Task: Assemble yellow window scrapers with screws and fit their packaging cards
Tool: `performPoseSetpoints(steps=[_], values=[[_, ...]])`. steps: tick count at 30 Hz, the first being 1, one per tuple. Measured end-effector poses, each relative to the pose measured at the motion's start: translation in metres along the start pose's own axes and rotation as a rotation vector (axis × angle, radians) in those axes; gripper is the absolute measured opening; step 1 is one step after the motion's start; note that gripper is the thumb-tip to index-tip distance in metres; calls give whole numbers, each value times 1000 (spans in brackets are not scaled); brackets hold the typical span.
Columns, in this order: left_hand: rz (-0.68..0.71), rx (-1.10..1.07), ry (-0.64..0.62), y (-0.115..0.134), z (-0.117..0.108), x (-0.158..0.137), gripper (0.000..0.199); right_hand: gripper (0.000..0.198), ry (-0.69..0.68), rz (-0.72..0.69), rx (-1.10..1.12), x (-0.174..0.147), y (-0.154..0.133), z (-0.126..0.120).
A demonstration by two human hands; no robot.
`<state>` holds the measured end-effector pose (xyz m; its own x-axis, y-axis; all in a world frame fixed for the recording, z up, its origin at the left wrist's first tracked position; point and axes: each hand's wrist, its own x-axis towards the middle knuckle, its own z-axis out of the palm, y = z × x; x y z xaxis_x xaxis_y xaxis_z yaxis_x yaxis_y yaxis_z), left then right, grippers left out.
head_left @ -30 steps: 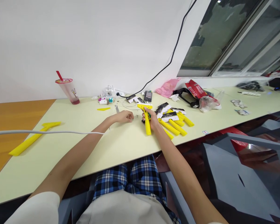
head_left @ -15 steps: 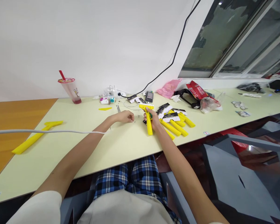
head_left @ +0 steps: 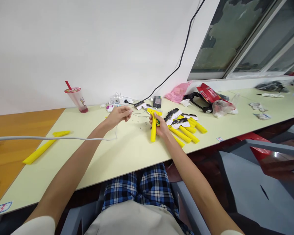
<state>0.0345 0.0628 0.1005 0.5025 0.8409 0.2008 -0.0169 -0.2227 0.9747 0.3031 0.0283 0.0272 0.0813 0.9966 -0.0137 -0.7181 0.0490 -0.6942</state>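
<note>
My right hand (head_left: 161,127) is wrapped round a yellow T-shaped scraper (head_left: 153,130), its wide head up and its handle pointing down. A green and yellow handle (head_left: 158,122), like a screwdriver's, sits in the same grip. My left hand (head_left: 120,116) is raised above the table to the left of the scraper, thumb and fingertips drawn together. Whatever is pinched there, if anything, is too small to make out. Several tiny metal pieces (head_left: 140,128), like screws, lie on the table between my hands.
Several yellow scrapers with black-and-white cards (head_left: 186,133) lie right of my right hand. Another yellow scraper (head_left: 40,151) lies far left, near a cup with a red straw (head_left: 77,99). A dark handheld device (head_left: 157,102), pink bag (head_left: 178,93) and white cable (head_left: 63,138) are around.
My left hand has lifted from beside the tiny metal pieces and moved up and left. The scraper in my right hand has tilted slightly, its lower end shifting left. The view has turned a little.
</note>
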Motion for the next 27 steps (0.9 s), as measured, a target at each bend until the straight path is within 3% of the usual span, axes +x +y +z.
performPoseSetpoints(steps=[4, 6, 8, 10, 13, 17, 20, 24, 27], values=[[-105, -449, 459, -32, 5, -58, 45, 37, 29, 39, 91, -3, 10, 13], [-132, -522, 683, -51, 13, -91, 42, 36, 33, 79, 111, -7, 22, 23], [-73, -540, 849, -65, 25, -122, 38, 36, 10, 118, 106, -14, 38, 33], [-71, -509, 819, -74, 38, -145, 36, 36, -38, 138, 73, -21, 56, 42], [-147, -310, 595, -83, 51, -153, 38, 37, -87, 156, 14, -29, 78, 55], [-11, 101, 417, -100, 49, -109, 24, 42, -74, 122, -101, -28, 87, 61], [2, 466, 465, -110, 35, -51, 11, 43, 6, 45, -145, -22, 78, 52], [-22, 593, 490, -120, 18, 14, 9, 43, 126, -33, -143, -14, 67, 33], [-17, 667, 473, -128, 13, 40, 7, 44, 183, -51, -146, -10, 66, 26]])
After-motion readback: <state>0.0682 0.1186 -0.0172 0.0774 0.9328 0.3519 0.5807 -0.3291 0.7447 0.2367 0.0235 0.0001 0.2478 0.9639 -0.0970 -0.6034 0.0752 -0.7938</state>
